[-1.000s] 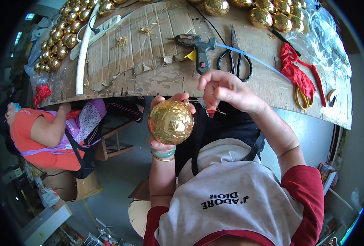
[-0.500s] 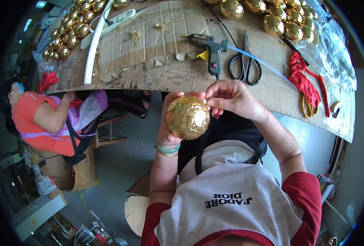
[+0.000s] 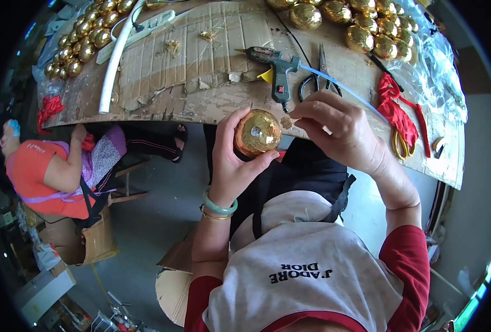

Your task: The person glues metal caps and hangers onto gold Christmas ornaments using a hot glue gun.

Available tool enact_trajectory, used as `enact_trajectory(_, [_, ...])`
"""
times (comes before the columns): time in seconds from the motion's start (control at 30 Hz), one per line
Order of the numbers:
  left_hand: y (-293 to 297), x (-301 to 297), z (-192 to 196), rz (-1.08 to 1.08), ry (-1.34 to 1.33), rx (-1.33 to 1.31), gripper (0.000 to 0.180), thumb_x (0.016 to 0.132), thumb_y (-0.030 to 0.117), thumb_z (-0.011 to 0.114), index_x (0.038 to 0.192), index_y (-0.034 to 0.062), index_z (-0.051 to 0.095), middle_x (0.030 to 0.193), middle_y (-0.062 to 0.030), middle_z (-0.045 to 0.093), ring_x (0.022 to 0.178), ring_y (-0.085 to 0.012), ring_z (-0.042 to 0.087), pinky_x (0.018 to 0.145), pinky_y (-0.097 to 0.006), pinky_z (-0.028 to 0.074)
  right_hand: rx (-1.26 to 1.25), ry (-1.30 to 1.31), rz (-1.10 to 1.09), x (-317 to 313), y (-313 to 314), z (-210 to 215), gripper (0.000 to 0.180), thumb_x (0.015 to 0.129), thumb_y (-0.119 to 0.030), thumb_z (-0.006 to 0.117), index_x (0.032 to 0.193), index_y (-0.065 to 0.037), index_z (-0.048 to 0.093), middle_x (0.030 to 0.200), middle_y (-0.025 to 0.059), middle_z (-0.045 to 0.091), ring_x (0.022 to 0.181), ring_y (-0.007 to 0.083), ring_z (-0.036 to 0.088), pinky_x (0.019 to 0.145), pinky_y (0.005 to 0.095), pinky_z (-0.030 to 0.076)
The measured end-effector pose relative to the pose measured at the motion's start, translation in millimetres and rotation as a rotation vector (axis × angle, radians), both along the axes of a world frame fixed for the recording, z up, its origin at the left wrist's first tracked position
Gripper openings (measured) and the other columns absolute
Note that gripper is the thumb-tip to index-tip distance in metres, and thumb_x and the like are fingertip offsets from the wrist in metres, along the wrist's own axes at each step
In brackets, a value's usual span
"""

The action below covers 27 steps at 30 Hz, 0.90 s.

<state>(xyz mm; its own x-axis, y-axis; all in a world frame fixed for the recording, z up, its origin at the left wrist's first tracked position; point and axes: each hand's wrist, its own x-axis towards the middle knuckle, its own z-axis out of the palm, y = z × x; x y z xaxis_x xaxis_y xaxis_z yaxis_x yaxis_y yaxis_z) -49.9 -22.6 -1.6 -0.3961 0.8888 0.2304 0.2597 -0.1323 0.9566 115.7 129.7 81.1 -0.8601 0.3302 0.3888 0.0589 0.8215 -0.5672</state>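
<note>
My left hand (image 3: 231, 146) is wrapped round a shiny gold foil-covered ball (image 3: 263, 141), held in front of the table's near edge. A small pale round spot shows on the ball's upward face. To the right of the ball, my right hand (image 3: 342, 127) has its fingers drawn together in a pinch, apart from the ball. A tiny tan-gold scrap (image 3: 286, 122) shows at its fingertips; whether they grip it is hard to make out. Just beyond lie a glue gun (image 3: 281, 72) with a blue glue stick and black-handled scissors (image 3: 322, 69), partly behind my right hand.
Gold balls (image 3: 362, 39) crowd the far right, and more (image 3: 85, 36) the far left. A cardboard sheet (image 3: 195, 52) and a white tube (image 3: 121, 61) lie on the table (image 3: 201, 113). Red cloth (image 3: 392, 105) covers part of gold-handled scissors. Another person (image 3: 46, 171) sits at left.
My right hand has drawn away from the ball to the right. The ball has turned in my left hand, bringing the pale spot into view. The whole view has shifted slightly.
</note>
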Motion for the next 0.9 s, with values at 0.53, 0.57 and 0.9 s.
enact_trajectory(0.53, [4.9, 8.1, 12.3, 0.072, 0.247, 0.040, 0.074, 0.066, 0.011, 0.085, 0.130, 0.0026, 0.048, 0.121, -0.0099, 0.052, 0.110, -0.0213, 0.054, 0.096, -0.033, 0.044, -0.126, -0.011, 0.088, -4.1, -3.9, -16.1, 0.016, 0.081, -0.002, 0.071, 0.096, -0.005, 0.068, 0.089, 0.0091, 0.065, 0.081, 0.0247, 0.068, 0.067, 0.0330, 0.055])
enact_trajectory(0.57, [4.0, 7.7, 11.7, 0.079, 0.241, 0.036, 0.074, 0.066, 0.011, 0.085, 0.130, 0.0022, 0.048, 0.121, -0.0099, 0.052, 0.110, -0.0211, 0.054, 0.096, -0.033, 0.044, -0.151, -0.013, 0.103, -3.7, -2.3, -17.4, 0.015, 0.081, -0.002, 0.071, 0.095, -0.005, 0.068, 0.088, 0.0090, 0.065, 0.080, 0.0247, 0.068, 0.068, 0.0329, 0.055])
enact_trajectory(0.9, [-5.4, 3.6, 12.0, -0.085, -0.267, -0.015, 0.082, 0.066, 0.014, 0.086, 0.134, 0.0015, 0.041, 0.129, -0.0121, 0.049, 0.119, -0.0211, 0.051, 0.101, -0.034, 0.042, -0.357, -0.041, -0.048, 4.8, 9.5, -18.7, 0.012, 0.084, -0.001, 0.069, 0.095, -0.001, 0.067, 0.084, 0.0056, 0.067, 0.072, 0.0098, 0.068, 0.064, 0.0235, 0.056])
